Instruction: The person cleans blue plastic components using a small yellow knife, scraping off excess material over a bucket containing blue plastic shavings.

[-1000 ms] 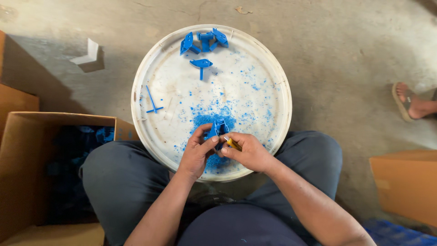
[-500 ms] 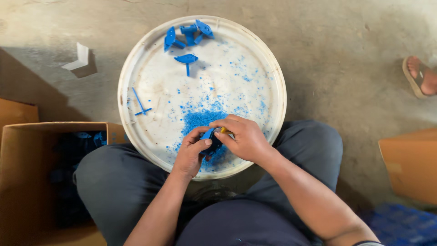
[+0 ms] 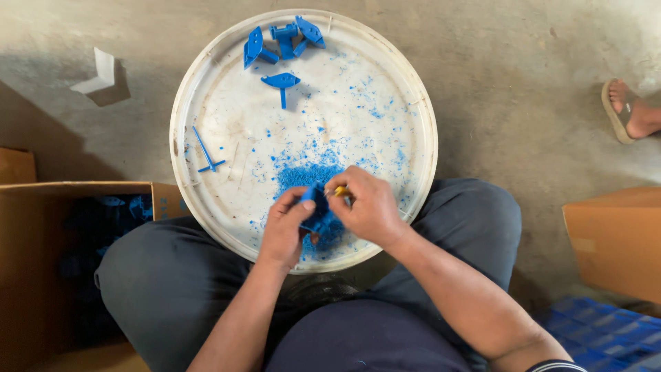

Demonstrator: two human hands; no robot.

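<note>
A round white tray (image 3: 206, 83) rests on my knees. My left hand (image 3: 284, 231) grips a small blue plastic part (image 3: 313, 200) over a heap of blue shavings (image 3: 306, 176). My right hand (image 3: 372, 207) presses a small yellow-handled tool (image 3: 340, 191) against that part. Several more blue plastic parts (image 3: 282, 38) lie at the tray's far edge, one T-shaped piece (image 3: 281, 83) just below them. A thin blue strip (image 3: 205, 151) lies at the tray's left.
An open cardboard box (image 3: 76, 200) with blue parts inside stands at my left. Another cardboard box (image 3: 616, 241) is at the right, with a blue crate (image 3: 599, 334) below it. Another person's sandalled foot (image 3: 630, 114) shows at the right edge. A white angled piece (image 3: 96, 76) lies on the concrete floor.
The view has shifted slightly. Both hands stay together over the shavings, working the blue part with small movements.
</note>
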